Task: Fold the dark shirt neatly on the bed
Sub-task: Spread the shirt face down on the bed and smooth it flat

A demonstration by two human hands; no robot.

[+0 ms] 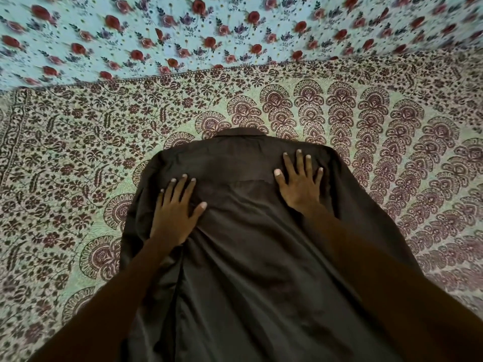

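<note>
Paisley-printed bedspread covers the bed, with rose-patterned cloth beyond. Smooth dark shirt lies collar-far, creased lengthwise. Left hand and right hand press flat on it, fingers spread

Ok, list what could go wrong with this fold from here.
1. Long wrinkles run down the dark shirt below the left hand; folding now would likely press them in.
2. The right hand lies nearer the collar than the left, so uneven pressing may skew the fabric.
</note>
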